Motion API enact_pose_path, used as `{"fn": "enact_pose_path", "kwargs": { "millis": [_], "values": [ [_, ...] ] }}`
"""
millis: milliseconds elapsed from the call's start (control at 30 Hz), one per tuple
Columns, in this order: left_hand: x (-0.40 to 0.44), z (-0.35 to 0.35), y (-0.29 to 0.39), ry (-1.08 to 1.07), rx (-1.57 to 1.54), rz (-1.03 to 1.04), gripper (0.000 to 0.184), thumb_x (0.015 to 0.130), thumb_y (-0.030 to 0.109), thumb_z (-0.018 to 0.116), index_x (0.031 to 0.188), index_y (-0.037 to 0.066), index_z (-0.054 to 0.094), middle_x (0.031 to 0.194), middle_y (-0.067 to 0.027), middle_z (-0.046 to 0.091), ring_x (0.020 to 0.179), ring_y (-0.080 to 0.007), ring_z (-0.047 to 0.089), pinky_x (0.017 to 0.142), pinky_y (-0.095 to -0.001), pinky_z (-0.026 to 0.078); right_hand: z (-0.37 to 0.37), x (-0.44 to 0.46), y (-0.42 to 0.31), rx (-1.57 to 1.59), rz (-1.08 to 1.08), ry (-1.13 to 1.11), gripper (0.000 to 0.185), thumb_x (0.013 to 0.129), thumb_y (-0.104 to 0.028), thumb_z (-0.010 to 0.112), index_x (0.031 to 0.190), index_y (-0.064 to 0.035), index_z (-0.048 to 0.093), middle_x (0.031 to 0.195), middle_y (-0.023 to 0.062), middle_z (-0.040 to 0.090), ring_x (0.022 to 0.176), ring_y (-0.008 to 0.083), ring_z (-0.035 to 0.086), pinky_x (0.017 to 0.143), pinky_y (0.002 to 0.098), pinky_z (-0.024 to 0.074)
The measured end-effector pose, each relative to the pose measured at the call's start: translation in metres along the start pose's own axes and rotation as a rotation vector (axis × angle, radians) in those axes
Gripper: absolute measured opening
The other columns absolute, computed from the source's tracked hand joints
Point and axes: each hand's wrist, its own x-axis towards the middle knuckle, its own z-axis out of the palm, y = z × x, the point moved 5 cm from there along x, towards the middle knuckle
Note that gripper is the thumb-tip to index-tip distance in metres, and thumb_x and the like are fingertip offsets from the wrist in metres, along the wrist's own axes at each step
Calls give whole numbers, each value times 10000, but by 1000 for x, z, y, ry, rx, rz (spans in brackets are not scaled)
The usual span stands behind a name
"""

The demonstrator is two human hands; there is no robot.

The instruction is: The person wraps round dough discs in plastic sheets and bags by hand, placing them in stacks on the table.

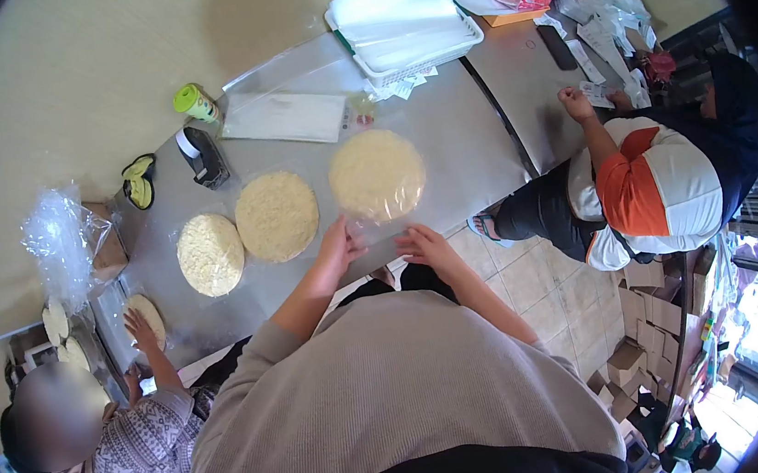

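Observation:
A round, pale, cheese-topped pizza base [377,174] lies in a clear plastic bag on the metal table, just beyond my hands. My left hand [340,248] is at the bag's near left edge, fingers apart and reaching toward the plastic. To the right, my right hand [426,248] hovers by the table's front edge with its fingers loosely spread. I cannot make out whether either hand touches the thin film. Two more topped bases, a middle one [277,217] and a left one [211,255], lie side by side to the left.
A white basket [421,64] of clear bags stands at the back, near a flat stack of bags [283,117]. A tape dispenser [203,158] and green cup [193,103] are left. One co-worker's hand [140,328] touches another base; a second co-worker [659,179] stands right.

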Motion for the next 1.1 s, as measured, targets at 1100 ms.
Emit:
{"fn": "enact_pose_path", "kwargs": {
  "millis": [1100],
  "values": [
    [-97, 153, 161, -164, 473, 778, 267, 957, 298, 487, 999, 49, 576, 808, -15, 594, 693, -77, 523, 633, -210, 401, -147, -76, -313, -952, -781, 396, 209, 861, -211, 571, 1015, -116, 676, 958, 144, 666, 862, 269, 653, 761, 339, 509]
  ]
}}
